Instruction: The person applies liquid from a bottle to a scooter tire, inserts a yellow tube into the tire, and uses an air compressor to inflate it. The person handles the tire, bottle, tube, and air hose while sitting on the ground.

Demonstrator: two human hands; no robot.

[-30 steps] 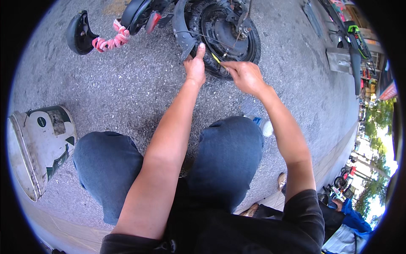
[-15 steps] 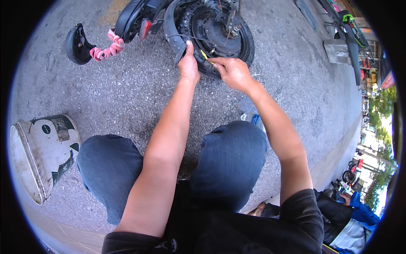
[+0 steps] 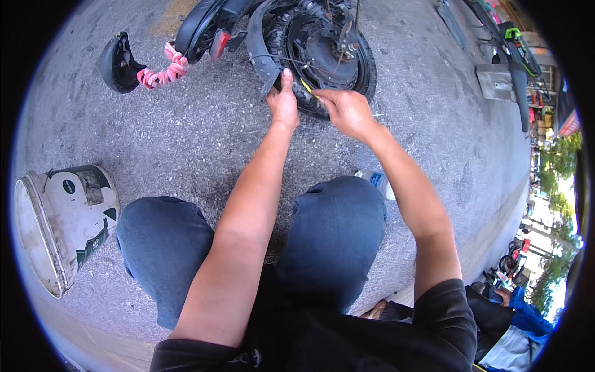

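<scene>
A black wheel (image 3: 331,65) with a dark hub lies at the top centre, partly under a dark curved mudguard (image 3: 261,62). My left hand (image 3: 283,105) is closed at the tyre's lower left, beside the mudguard's end, thumb pointing up; what exactly its fingers grip is hidden. My right hand (image 3: 347,113) pinches a slim yellow tool (image 3: 307,85), whose far end lies against the tyre between my two hands. A thin cable crosses the wheel above them.
Black scooter parts (image 3: 195,34) with pink-red wrapping (image 3: 162,77) lie upper left. A tipped white bucket (image 3: 71,223) is left; a clear bottle (image 3: 382,186) is by my right knee. Long dark equipment (image 3: 514,68) is upper right. Another person's blue sleeve (image 3: 527,310) shows lower right.
The view has shifted slightly. Both my hands stay at the tyre, the yellow tool still in my right hand, with only small movements.
</scene>
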